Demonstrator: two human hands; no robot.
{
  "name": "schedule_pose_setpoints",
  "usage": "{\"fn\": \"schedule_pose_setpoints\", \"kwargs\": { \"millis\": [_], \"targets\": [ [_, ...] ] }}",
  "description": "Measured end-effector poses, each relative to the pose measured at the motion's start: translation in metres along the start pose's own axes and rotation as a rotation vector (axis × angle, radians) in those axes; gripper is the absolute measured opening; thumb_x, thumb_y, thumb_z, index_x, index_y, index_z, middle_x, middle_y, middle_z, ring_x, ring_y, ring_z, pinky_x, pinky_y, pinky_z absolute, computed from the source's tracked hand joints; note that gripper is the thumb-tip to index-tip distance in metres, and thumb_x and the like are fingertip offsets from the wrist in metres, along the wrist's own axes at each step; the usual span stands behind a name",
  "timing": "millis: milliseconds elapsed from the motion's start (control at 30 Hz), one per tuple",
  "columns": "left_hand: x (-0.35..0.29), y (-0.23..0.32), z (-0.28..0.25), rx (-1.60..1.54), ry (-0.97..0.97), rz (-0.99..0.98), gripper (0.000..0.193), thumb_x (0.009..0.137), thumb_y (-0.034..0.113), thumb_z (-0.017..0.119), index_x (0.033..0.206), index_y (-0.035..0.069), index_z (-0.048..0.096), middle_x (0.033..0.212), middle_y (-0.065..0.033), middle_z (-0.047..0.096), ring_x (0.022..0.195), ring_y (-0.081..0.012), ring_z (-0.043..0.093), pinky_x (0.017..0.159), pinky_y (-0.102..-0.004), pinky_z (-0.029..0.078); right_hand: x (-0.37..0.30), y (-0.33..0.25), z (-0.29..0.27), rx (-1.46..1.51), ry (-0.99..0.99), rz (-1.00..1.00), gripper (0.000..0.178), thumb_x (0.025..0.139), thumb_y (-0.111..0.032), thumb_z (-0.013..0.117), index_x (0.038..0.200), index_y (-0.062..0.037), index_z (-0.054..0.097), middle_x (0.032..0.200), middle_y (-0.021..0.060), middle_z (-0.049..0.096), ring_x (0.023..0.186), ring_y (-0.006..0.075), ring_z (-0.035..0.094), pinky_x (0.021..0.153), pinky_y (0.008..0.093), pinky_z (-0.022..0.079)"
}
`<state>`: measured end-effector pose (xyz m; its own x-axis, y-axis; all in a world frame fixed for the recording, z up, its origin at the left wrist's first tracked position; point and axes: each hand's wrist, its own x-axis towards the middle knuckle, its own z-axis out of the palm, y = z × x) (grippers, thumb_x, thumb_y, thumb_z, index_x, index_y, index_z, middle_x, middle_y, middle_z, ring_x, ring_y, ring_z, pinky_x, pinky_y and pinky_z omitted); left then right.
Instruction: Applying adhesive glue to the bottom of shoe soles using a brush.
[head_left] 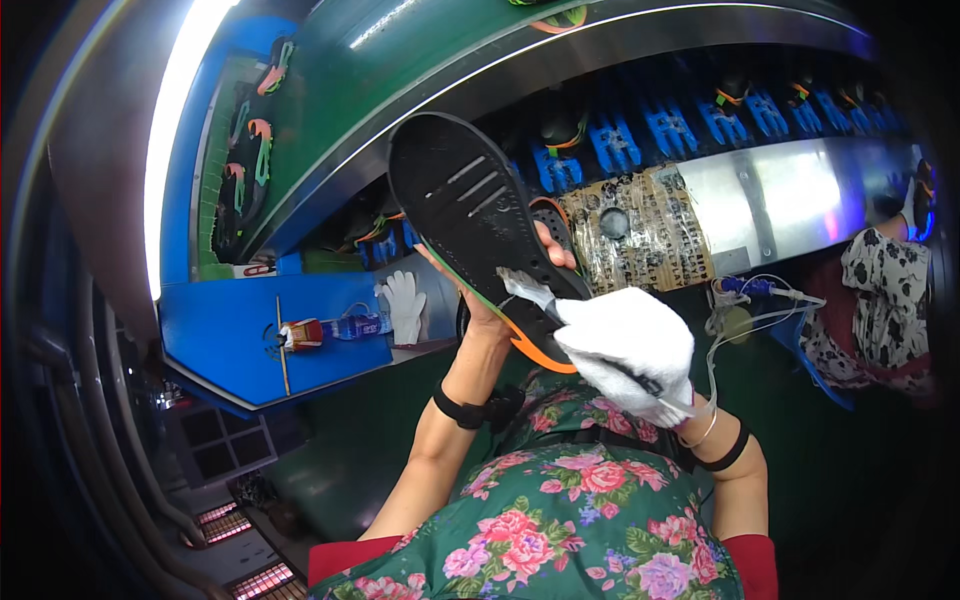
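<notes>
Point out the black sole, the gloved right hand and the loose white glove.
Black sole point(480, 228), head view: its broad dark face.
Gloved right hand point(632, 348), head view: white fabric.
Loose white glove point(404, 308), head view: below its fingers.

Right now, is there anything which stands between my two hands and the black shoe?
For the left hand, nothing visible: bare, it holds the black shoe directly. For the right hand, yes: a white glove covers it, and a pale, glossy piece juts from the glove over the shoe.

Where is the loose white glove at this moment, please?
In the head view, the loose white glove lies left of centre, between the blue translucent container and the left hand.
</notes>
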<state>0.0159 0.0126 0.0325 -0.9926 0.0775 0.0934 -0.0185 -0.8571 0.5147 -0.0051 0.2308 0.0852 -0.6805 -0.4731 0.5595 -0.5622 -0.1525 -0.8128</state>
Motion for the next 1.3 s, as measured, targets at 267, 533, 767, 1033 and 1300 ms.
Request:
{"fn": "schedule_pose_setpoints", "kwargs": {
  "millis": [267,533,767,1033,1300],
  "targets": [
    [0.003,0.005,0.010,-0.007,0.116,0.061,0.131,0.065,0.108,0.026,0.118,-0.007,0.059,0.099,-0.0216,0.069,0.102,-0.0381,0.069,0.093,-0.0492,0.057,-0.003,0.005,0.011,0.231,0.066,0.061,0.025,0.076,-0.001,0.084,0.100,-0.0075,0.080,0.101,0.0109,0.078,0.086,0.0258,0.075,0.078,0.0351,0.059],
    [0.007,0.004,0.006,0.043,0.053,0.132,0.130,0.066,0.106,0.033,0.118,-0.010,0.059,0.101,-0.0205,0.065,0.099,-0.0371,0.068,0.092,-0.0500,0.056,-0.007,-0.008,0.003,0.078,-0.058,0.029,0.028,0.079,-0.001,0.081,0.106,-0.0092,0.080,0.105,0.0106,0.078,0.090,0.0262,0.074,0.079,0.0364,0.059],
    [0.013,0.004,0.007,0.104,0.071,0.138,0.122,0.070,0.103,0.042,0.116,-0.009,0.060,0.100,-0.0194,0.066,0.100,-0.0360,0.068,0.092,-0.0487,0.057,-0.016,-0.007,0.004,-0.093,-0.059,-0.077,0.030,0.081,-0.005,0.081,0.110,-0.0113,0.079,0.107,0.0084,0.078,0.091,0.0258,0.073,0.079,0.0376,0.059],
    [0.020,-0.003,0.011,0.046,0.088,0.118,0.135,0.059,0.110,0.034,0.116,-0.010,0.059,0.100,-0.0227,0.067,0.099,-0.0373,0.069,0.088,-0.0485,0.060,-0.016,-0.001,0.001,0.013,0.035,-0.019,0.028,0.079,-0.003,0.082,0.106,-0.0083,0.079,0.104,0.0099,0.077,0.090,0.0264,0.074,0.078,0.0364,0.059],
    [0.016,-0.005,0.000,0.070,-0.114,0.034,0.091,0.085,0.076,0.066,0.130,-0.001,0.051,0.114,-0.0204,0.065,0.121,-0.0392,0.060,0.104,-0.0536,0.055,-0.014,-0.003,-0.008,0.012,0.058,0.028,0.028,0.075,0.003,0.083,0.100,-0.0072,0.078,0.105,0.0138,0.077,0.091,0.0293,0.074,0.080,0.0378,0.059]
  ]
}}
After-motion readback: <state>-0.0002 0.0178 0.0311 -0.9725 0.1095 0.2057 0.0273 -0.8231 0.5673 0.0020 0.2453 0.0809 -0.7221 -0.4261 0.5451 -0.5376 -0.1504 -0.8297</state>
